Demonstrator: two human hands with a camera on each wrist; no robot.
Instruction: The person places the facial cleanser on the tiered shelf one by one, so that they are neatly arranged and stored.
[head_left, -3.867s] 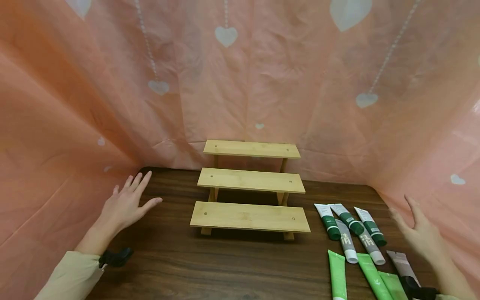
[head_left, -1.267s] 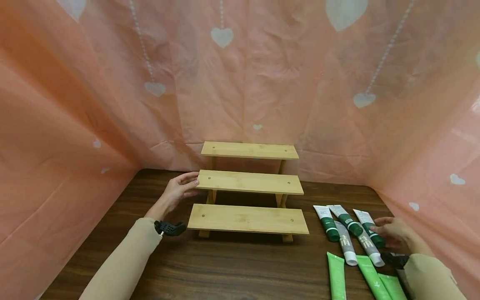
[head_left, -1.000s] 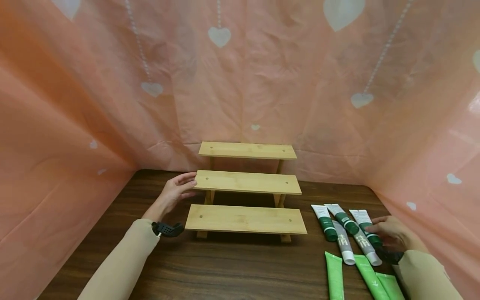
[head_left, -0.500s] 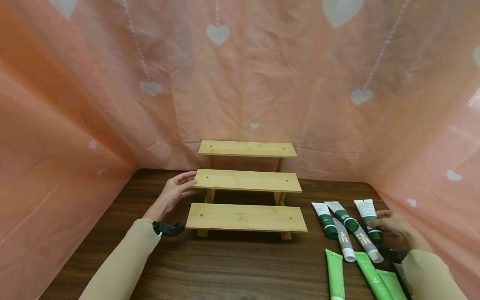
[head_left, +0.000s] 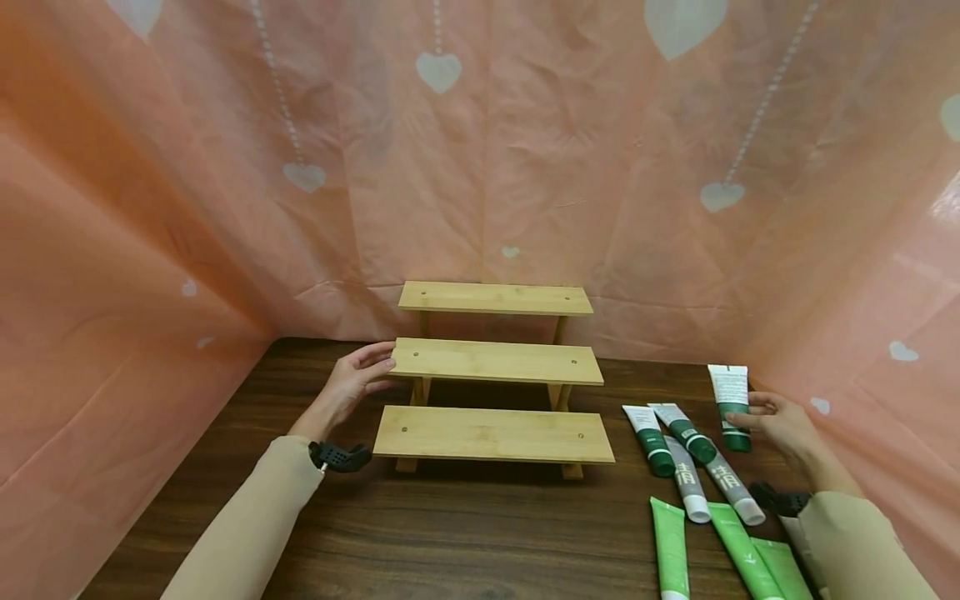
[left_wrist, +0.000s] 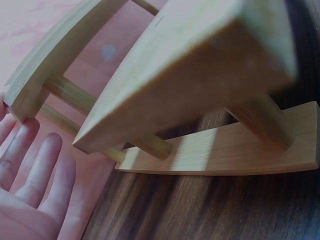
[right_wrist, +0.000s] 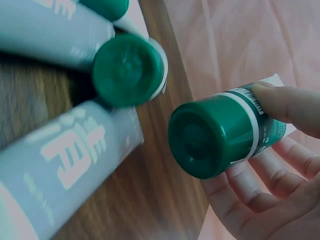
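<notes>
My right hand [head_left: 787,429] grips a white and green squeeze tube [head_left: 729,390] near its green cap, thumb on the near side. The tube is upright, cap down, right of the other tubes. In the right wrist view the cap of this tube [right_wrist: 200,140] faces the camera, with the fingers beneath it. My left hand [head_left: 348,385] touches the left end of the middle board of a three-tier wooden display stand [head_left: 495,361]. In the left wrist view, extended fingers of the left hand [left_wrist: 35,190] lie at the board's end; the thumb is hidden.
Two more white-green tubes [head_left: 649,442] overlap two grey tubes [head_left: 724,483] on the dark wooden table [head_left: 480,533]. Several light green tubes [head_left: 670,546] lie nearer, with another tube partly under the right sleeve [head_left: 862,542]. A pink curtain [head_left: 480,167] surrounds the table.
My right hand has taken hold of the rightmost white-green tube, tilted it upright and moved it away from the grey tube towards the back. Earlier, my left hand came to the stand; it stays there.
</notes>
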